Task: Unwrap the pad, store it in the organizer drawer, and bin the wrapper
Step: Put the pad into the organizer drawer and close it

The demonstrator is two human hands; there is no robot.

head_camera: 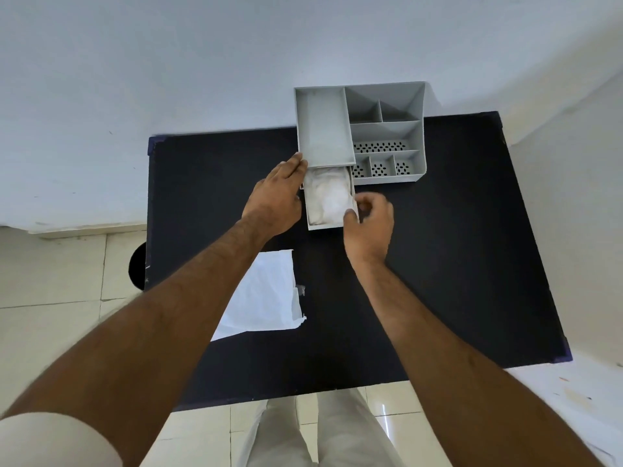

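Observation:
A grey organizer (387, 133) stands at the far edge of the dark table. Its drawer (328, 225) is pulled out toward me, and the white pad (328, 197) lies folded inside it. My left hand (276, 197) rests flat against the left side of the drawer and the organizer's corner, fingers extended. My right hand (369, 220) is at the drawer's right front corner, thumb and fingers curled near its rim; a grip on it cannot be made out. The white wrapper (266, 298) lies flat on the table, partly under my left forearm.
The dark table (455, 264) stands against a pale wall, with tiled floor around it. A round black object (136, 266) shows on the floor just past the table's left edge. The organizer's upper compartments hold nothing visible.

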